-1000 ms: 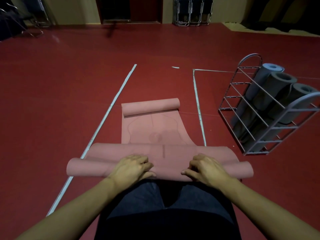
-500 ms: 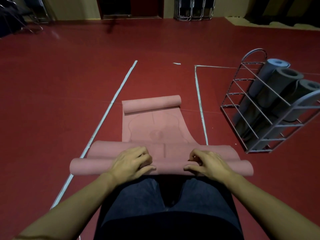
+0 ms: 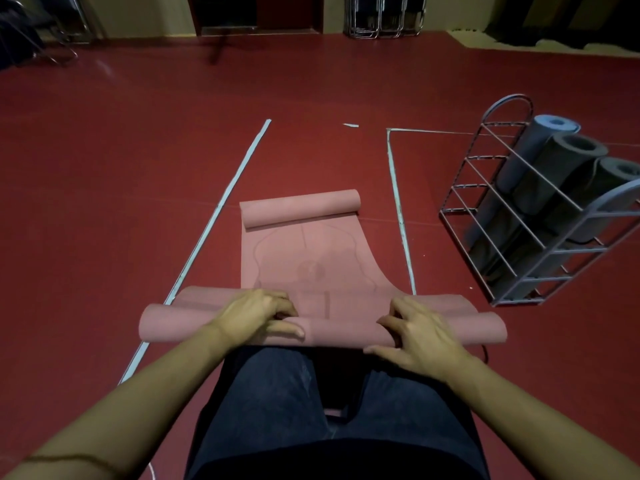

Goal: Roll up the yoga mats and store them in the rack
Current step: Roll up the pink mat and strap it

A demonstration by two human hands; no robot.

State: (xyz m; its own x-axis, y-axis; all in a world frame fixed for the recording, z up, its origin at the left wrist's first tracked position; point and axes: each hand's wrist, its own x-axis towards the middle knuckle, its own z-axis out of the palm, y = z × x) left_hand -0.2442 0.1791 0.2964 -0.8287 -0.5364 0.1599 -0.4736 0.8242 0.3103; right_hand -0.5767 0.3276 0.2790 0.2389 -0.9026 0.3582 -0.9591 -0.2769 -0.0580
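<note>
Both hands are down on the near roll. The left hand (image 3: 258, 315) has its fingers curled over the top of the roll and the thumb stretched along its near face, so it grips the mat. The right hand (image 3: 420, 336) mirrors it: fingers bent onto the roll's crest, thumb lying low along the near side, pressing and holding. The two sit about evenly either side of the middle, and neither is clearly nearer to the work.

The pink yoga mat (image 3: 311, 265) is what they hold. Its rolled near end (image 3: 346, 329) lies straight across in front of the knees, long axis left to right, sticking out past both wrists. The unrolled stretch runs directly away from the hands along the red floor (image 3: 121, 188), between two pale tape lines (image 3: 221, 202). At the far end the mat curls into a second, smaller roll (image 3: 299, 207), also lying crosswise.

So the push, by my reading, has to go straight forward, away from the body, square to the roll's axis, with even pressure from both hands, or one end will creep ahead and the roll will cone.

Out to the right, well apart from the mat, stands the wire rack (image 3: 512, 244), tilted back, with blue and grey rolled mats (image 3: 561, 161) already slotted in it. Storing comes later; the rolling looks barely begun.
</note>
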